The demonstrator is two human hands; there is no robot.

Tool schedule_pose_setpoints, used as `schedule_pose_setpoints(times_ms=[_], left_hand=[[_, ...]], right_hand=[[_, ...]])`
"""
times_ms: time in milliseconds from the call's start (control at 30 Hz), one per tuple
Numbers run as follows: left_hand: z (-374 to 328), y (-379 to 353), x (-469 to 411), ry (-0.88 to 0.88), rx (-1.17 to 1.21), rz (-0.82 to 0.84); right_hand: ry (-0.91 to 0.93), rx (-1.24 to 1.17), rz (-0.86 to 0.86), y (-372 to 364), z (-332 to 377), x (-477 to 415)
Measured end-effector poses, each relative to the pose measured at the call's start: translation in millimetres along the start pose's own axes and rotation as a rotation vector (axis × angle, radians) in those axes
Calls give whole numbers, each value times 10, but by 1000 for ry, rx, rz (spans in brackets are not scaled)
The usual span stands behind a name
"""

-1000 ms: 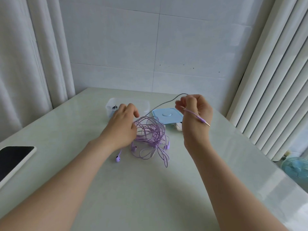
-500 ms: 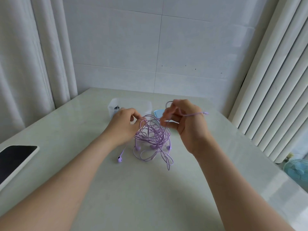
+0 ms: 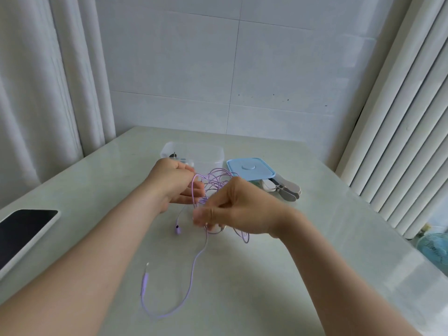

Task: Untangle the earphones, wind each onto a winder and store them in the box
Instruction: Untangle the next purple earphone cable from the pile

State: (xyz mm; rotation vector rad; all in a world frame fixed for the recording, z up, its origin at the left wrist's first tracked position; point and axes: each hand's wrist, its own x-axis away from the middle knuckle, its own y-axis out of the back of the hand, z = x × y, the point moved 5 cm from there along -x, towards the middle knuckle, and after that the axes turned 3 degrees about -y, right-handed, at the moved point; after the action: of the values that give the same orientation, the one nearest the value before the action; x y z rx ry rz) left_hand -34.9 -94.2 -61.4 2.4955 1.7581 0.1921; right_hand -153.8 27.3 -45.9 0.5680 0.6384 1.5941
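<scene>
A tangle of purple earphones (image 3: 215, 181) sits mid-table between my hands. My left hand (image 3: 175, 184) holds the tangle's left side, a loop of cord running over its fingers. My right hand (image 3: 231, 209) is curled round a cord in front of the tangle and hides its lower part. From that hand a freed cord (image 3: 191, 270) trails toward me and ends in the jack plug (image 3: 145, 280). One earbud (image 3: 177, 229) lies on the table below my left hand. The clear box (image 3: 194, 154) stands behind, its blue lid (image 3: 249, 168) beside it. Grey winders (image 3: 283, 189) lie right of the lid.
A phone (image 3: 21, 235) with a dark screen lies at the table's left edge. White curtains hang on the left and vertical blinds on the right. A small fan (image 3: 434, 248) stands on the floor beyond the table's right edge.
My right hand came down from above the tangle toward me, pulling the plug end free. That cord now lies stretched on the near table. My left hand stayed at the tangle.
</scene>
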Motion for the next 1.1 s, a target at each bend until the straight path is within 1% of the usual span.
schedule_pose_setpoints(times_ms=[67,133,200,233,267,400,467,533,600,700,767,867,933,1000,1067,1100], left_hand=[[-7,-42,19,64,88,44],[-17,-62,9,96,165,53],[-27,-53,0,71,121,42],[-35,-49,-8,30,55,37],[-50,-47,-13,-26,-32,27],[-96,-48,-25,-291,-426,-69],[-98,-63,-29,-366,-555,-94],[-96,-101,-29,-417,-613,-74],[-111,-123,-10,-445,-640,-48],[-153,-134,14,-475,-606,7],[-172,-143,23,-497,-567,37],[-169,-148,-4,-509,-588,-14],[-161,-148,-7,-528,-706,-63],[-163,-174,21,-611,-814,-85],[-160,-175,47,-684,-867,-117],[-161,-158,59,-690,-882,-147]], right_hand=[[19,-97,-161,132,-10,-7],[6,-168,-353,265,-69,-6],[-48,-108,-561,382,-174,6],[-85,-49,-626,419,-215,20],[-120,10,-655,437,-250,25],[-195,220,-638,405,-356,-7],[-202,291,-659,384,-414,-57],[-190,315,-680,365,-455,-102],[-175,328,-663,336,-465,-127],[-167,373,-615,292,-461,-131],[-173,369,-632,299,-441,-117],[-151,201,-715,372,-400,-74],[-114,5,-717,399,-355,-48],[-70,-187,-717,416,-320,-33],[-14,-377,-783,477,-309,-13],[7,-480,-831,523,-322,0]])
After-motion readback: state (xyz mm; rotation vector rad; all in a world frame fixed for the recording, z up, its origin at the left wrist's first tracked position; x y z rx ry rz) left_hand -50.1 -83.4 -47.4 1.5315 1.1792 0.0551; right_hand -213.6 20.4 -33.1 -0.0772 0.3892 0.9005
